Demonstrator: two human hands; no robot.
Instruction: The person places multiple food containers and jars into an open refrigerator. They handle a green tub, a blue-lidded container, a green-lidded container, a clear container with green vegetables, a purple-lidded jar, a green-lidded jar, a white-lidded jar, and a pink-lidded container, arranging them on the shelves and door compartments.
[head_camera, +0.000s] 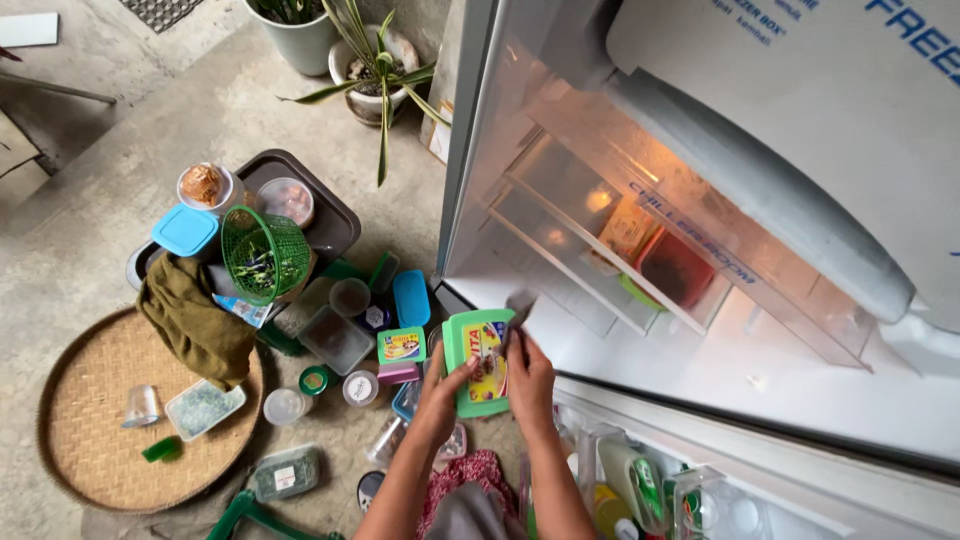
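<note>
Most of the refrigerator's contents appear to be out already. The open white refrigerator (700, 330) shows nearly bare clear shelves, with only a yellowish packet and a dark red container (676, 268) left behind the chiller drawer front. On the concrete floor lie a dark rectangular plastic tray (335, 215) bearing tubs and a green mesh basket (265, 253), a round woven bamboo tray (90, 420) with a small glass and a clear box, an olive cloth (195, 320), a blue oblong lidded box (411, 297) and several small round tubs. By my reading the emptying is well advanced, while the door rack at the bottom right – bottles and clear bins – is yet to be unloaded.

The flat green rectangular plastic tub with a yellow-and-red label (478, 362) is held up in front of the lower shelves, just above the floor clutter. The left hand (443, 392) grips its lower left edge, thumb on the lid. The right hand (527, 372) closes on its right edge – it also seems to pinch something grey and blurred at the tub's top corner, which I cannot identify. Both forearms rise from the bottom of the view, angled inward, with the hands close together on either side of the tub.
</note>
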